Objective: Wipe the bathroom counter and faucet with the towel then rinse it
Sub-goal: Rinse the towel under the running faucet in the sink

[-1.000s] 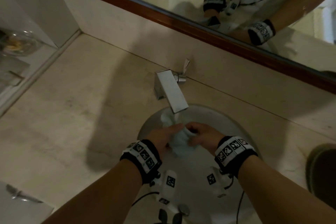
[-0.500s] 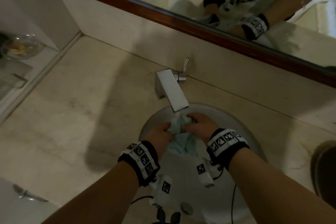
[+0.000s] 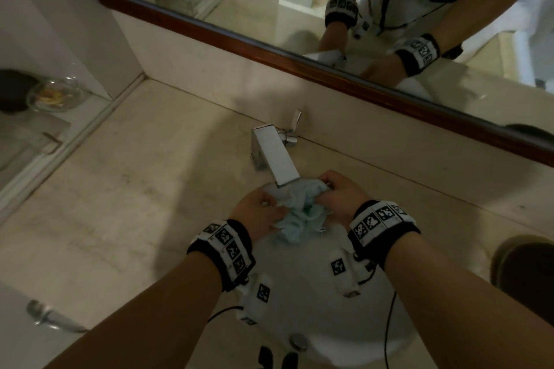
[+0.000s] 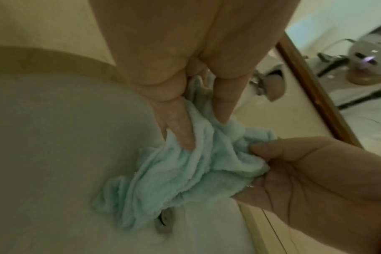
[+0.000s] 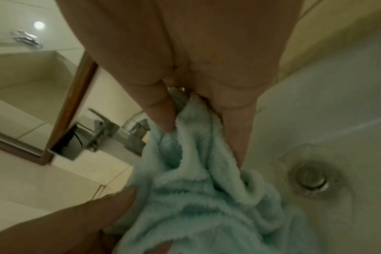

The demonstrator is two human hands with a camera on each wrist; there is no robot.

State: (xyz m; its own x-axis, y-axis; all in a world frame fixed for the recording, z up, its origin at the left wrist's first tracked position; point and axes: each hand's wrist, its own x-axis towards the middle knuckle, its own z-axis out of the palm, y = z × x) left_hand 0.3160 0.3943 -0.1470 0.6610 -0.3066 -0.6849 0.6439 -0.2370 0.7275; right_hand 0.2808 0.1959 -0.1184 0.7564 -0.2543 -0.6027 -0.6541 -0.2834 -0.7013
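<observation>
Head view: both hands' grip bunches towel point(image 3: 301, 213) under faucet point(image 3: 277, 160) edge.

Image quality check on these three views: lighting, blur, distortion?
Head view: dim, arm shadows across the counter, mirror frame bowed by the wide lens. Left wrist: towel fairly sharp, background soft. Right wrist: faucet smeared, drain clearer.
</observation>
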